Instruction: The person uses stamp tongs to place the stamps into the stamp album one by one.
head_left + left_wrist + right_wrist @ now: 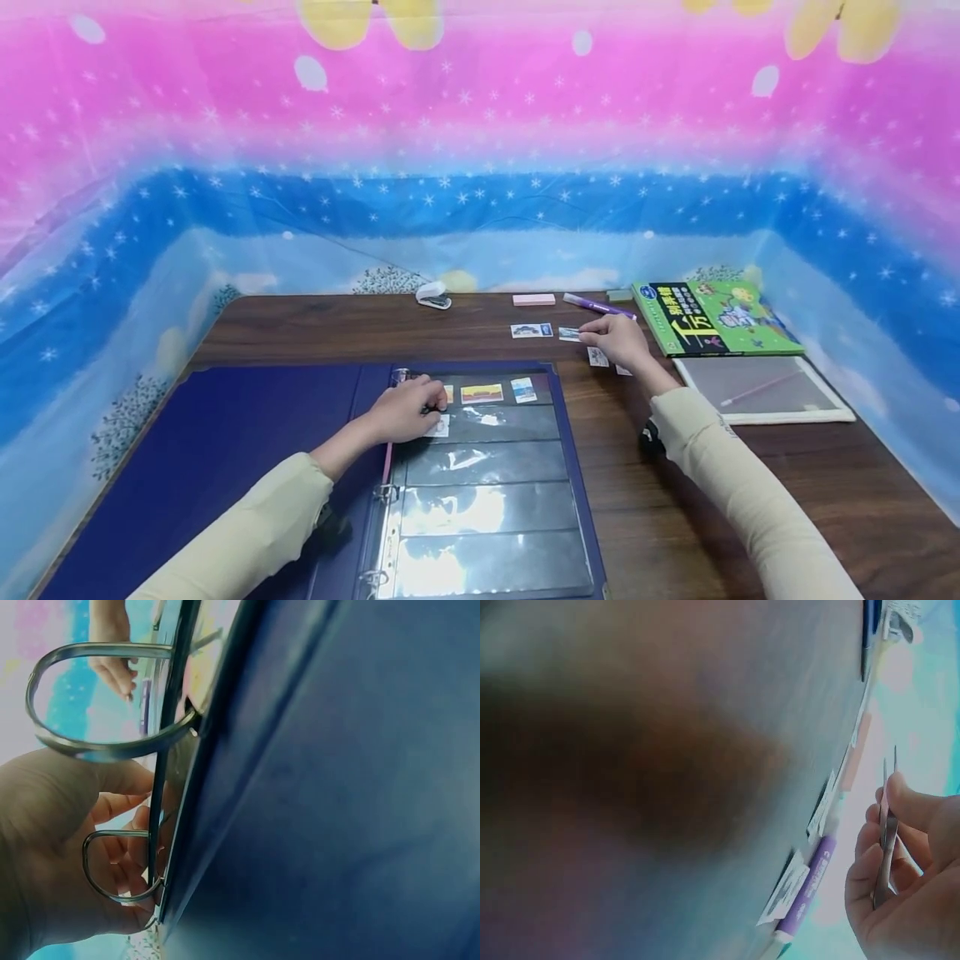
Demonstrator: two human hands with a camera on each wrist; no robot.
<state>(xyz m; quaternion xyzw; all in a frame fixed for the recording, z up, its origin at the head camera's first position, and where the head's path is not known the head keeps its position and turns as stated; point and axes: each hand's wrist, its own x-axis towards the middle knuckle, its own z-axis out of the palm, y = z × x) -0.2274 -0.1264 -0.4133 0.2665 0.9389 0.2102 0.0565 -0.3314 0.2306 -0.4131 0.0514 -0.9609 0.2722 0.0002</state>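
Observation:
A dark blue ring-binder stamp album (262, 433) lies spread on the table. Its black pocket page (480, 462) carries several stamps along the top row, among them a red-and-yellow stamp (482, 392). My left hand (405, 410) rests on the page beside the metal rings (105, 754), fingers bent, next to a pale stamp (440, 428) in the second row. My right hand (617, 340) holds metal tweezers (886, 851), their tips apart with nothing between them. The hand is over loose stamps, nearest a bluish stamp (567, 334); another stamp (531, 331) lies to its left.
Along the back edge are a white stapler (432, 295), a pink block (533, 300) and a purple marker (596, 306). A green book (720, 317) lies at the right, above a white-edged pouch (765, 389) with a thin stick showing.

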